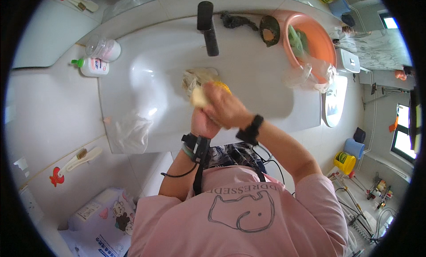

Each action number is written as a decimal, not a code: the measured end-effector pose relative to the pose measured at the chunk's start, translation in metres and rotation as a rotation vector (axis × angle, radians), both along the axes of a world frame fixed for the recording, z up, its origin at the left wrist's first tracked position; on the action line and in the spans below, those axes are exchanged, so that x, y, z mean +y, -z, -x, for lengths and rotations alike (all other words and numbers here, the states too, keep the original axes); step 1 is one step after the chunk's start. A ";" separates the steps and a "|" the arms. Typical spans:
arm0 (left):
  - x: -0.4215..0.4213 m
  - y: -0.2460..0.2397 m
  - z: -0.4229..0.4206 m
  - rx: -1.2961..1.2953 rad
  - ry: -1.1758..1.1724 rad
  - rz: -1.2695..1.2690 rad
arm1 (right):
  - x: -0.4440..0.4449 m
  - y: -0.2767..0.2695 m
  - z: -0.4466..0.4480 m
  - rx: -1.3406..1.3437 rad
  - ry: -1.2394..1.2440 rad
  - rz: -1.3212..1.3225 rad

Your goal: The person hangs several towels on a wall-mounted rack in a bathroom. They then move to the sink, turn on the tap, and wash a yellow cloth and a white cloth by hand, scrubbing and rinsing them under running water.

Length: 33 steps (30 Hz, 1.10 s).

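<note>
Over the washbasin [266,87], my two hands are close together. My right hand [221,105] lies on top, blurred, with its fingers around a pale yellow block [199,98] that could be soap or a sponge. Below it, my left hand [203,124] is partly covered, and its fingers and any hold are hidden. A bright yellow item [223,86] shows just past the right hand; which hand touches it is unclear. Behind the hands, a crumpled beige plastic bag [191,78] lies in the basin under the black faucet [209,30].
An orange basin [318,34] with plastic bags stands at the right rim, beside a dark green oval item [269,30] and black mesh [238,21]. At left are a clear jar [103,49], a white bottle [95,66] with a green cap and a clear plastic bag [133,132].
</note>
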<state>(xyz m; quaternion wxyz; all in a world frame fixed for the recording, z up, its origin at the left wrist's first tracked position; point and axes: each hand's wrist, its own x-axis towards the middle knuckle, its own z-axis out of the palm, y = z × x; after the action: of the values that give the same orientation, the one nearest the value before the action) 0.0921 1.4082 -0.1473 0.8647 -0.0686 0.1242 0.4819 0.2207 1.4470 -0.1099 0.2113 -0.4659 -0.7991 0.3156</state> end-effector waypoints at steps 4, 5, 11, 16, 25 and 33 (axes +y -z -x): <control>-0.003 -0.003 -0.007 0.055 -0.035 -0.065 | -0.003 -0.008 -0.010 0.007 -0.006 -0.138; -0.003 -0.004 -0.008 0.028 -0.077 -0.111 | -0.003 -0.010 -0.010 -0.026 -0.145 -0.342; -0.004 -0.013 -0.012 0.091 0.003 0.056 | 0.007 -0.017 -0.023 -0.004 0.068 0.078; -0.003 -0.022 -0.012 0.131 -0.044 0.033 | -0.003 -0.001 -0.024 -0.051 -0.054 0.016; 0.000 -0.032 -0.013 0.076 0.026 0.103 | -0.003 0.005 -0.026 -0.108 0.035 0.002; 0.000 -0.024 -0.009 0.133 0.027 0.019 | 0.001 -0.004 -0.025 -0.086 -0.077 -0.243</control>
<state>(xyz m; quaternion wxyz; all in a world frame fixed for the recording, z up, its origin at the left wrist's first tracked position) 0.1010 1.4084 -0.1237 0.8602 -0.0431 0.1870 0.4725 0.2459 1.4476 -0.1059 0.2193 -0.4189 -0.8572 0.2041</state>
